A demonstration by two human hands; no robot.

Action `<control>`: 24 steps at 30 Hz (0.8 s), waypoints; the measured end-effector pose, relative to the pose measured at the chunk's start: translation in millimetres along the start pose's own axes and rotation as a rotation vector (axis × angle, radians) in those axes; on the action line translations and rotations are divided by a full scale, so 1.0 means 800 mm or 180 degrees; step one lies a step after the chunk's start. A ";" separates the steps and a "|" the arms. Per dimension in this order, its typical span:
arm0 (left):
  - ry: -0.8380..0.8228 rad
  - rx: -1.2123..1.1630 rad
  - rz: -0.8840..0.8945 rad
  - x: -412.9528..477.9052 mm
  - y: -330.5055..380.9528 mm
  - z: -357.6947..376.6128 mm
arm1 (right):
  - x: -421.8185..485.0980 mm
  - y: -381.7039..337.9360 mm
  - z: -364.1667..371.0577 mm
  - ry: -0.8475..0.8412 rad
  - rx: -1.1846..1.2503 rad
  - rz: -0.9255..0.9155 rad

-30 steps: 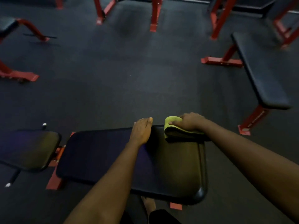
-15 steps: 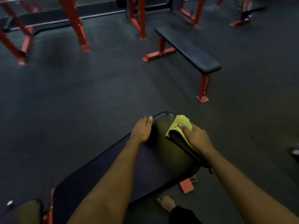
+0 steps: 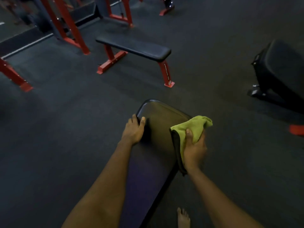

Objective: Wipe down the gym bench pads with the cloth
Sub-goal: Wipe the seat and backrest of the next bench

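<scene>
The cloth [image 3: 194, 127] is lime green with a dark underside, bunched and folded. It drapes over the right edge of the bench pad [image 3: 162, 116], near its far end. My right hand [image 3: 194, 152] grips it, thumb pressed on top and fingers curled round the bunch. My left hand [image 3: 134, 130] clasps the pad's left edge, thumb on top, fingers over the rim. The pad is black and faintly glossy. Dark rubber floor [image 3: 65, 129] lies all round. A flat bench [image 3: 136, 48] on red legs stands ahead, a black bench [image 3: 279, 71] to the right, my bare foot [image 3: 183, 218] below.
</scene>
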State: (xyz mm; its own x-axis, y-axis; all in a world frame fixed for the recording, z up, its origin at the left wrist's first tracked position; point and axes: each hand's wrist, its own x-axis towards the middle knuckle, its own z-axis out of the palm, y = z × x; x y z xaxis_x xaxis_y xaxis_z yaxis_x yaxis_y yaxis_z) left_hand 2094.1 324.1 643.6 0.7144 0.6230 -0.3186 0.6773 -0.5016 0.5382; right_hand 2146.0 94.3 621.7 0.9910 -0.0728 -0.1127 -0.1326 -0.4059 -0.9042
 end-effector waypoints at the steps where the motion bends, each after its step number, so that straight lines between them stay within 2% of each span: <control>1: 0.0011 0.0052 0.0012 -0.001 0.000 0.001 | -0.013 0.006 0.005 0.0107 0.0017 0.0059; 4: 0.0070 0.0085 0.0070 -0.003 -0.003 0.003 | -0.056 0.018 0.014 0.0250 0.0210 0.0246; 8: 0.0050 -0.0075 0.0181 -0.012 -0.013 -0.002 | -0.120 0.035 0.018 0.0142 0.0533 0.0371; 16: 0.0041 -0.0309 0.0427 -0.045 -0.077 0.001 | -0.040 0.015 0.028 0.0449 0.0180 0.0139; 20: -0.0070 -0.0277 0.0632 -0.066 -0.143 0.014 | -0.110 0.061 0.055 0.0728 -0.0030 0.0169; 24: -0.0144 -0.0326 0.0727 -0.092 -0.199 0.029 | -0.212 0.118 0.082 0.0792 0.0190 0.0215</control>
State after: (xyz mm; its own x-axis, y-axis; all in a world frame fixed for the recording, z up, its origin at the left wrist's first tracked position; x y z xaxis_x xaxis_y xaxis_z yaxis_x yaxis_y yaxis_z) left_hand 1937.7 344.1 563.9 0.8555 0.4719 -0.2131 0.4779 -0.5613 0.6756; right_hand 1967.0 128.1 528.0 0.9435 -0.3227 -0.0755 -0.1895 -0.3385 -0.9217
